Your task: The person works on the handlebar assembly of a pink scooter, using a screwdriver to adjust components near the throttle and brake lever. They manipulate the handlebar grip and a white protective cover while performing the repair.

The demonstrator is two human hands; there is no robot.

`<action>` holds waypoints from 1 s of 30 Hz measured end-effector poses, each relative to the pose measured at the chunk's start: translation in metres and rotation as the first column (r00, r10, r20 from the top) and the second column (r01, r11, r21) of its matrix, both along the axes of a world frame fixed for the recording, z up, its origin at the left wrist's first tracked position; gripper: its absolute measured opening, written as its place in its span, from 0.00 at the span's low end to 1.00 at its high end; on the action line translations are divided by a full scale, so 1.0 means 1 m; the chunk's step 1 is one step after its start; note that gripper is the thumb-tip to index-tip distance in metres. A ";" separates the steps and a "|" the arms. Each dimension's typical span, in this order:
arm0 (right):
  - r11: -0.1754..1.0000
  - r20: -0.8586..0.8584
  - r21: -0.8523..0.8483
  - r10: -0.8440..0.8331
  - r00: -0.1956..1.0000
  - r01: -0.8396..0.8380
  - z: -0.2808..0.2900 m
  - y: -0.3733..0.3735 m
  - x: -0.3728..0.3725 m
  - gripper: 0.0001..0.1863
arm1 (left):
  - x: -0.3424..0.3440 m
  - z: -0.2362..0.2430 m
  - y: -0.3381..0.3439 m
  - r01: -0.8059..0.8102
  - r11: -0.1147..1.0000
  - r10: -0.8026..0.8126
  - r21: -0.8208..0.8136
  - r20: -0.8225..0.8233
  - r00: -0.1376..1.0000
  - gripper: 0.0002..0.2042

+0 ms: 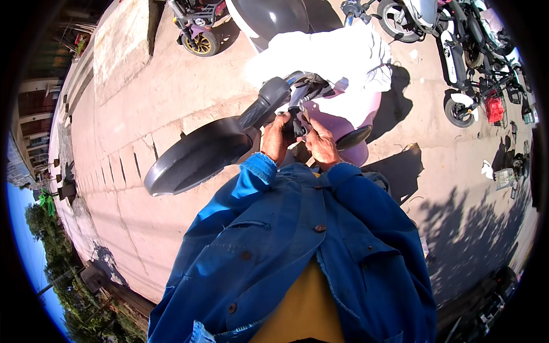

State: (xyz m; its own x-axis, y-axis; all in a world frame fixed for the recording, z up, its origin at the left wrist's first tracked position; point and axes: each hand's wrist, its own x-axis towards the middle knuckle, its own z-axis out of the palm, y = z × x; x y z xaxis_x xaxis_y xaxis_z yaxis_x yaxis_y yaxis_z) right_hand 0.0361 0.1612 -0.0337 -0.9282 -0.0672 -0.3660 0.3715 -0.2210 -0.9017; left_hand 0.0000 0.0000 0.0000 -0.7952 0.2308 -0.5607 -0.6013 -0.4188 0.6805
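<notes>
Black, narrow handlebar fitting [296, 124]: my left hand [274, 138] clamps it, my right hand [322, 145] curls beside it — grip unclear; seemingly mid-job, what's done or left hidden.

outdoor paved yard [114, 126], parked scooters [450, 60]

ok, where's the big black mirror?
Head view, left of centre: the big black mirror is just left of the left hand, against pale paving.

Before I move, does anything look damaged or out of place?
Yes: the blue jacket is frayed at its left cuff, so it looks worn. On the pavement off to the right, a white scrap lies like litter.
</notes>
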 end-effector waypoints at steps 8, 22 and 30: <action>0.985 0.125 -0.106 -0.123 0.984 0.137 0.018 -0.014 -0.017 0.19 | -0.006 0.029 0.010 -0.061 0.980 0.065 -0.189 0.013 0.998 0.25; 0.988 0.027 0.120 0.097 0.995 -0.099 0.020 0.039 -0.006 0.13 | -0.009 0.009 0.008 -0.110 0.948 0.114 -0.298 -0.002 0.993 0.25; 0.820 -0.055 0.560 0.176 0.983 -0.115 0.048 0.021 -0.020 0.18 | -0.008 -0.047 -0.006 -0.108 0.909 0.091 -0.402 -0.060 0.994 0.23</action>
State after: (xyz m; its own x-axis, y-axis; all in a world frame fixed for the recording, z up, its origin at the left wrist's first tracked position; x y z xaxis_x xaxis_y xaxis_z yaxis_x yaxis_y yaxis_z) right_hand 0.0157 0.1823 0.0145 -0.9572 -0.0194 -0.2888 0.2608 0.3748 -0.8896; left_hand -0.0083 -0.0058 -0.0469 -0.8254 -0.0905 -0.5572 -0.5403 -0.1593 0.8262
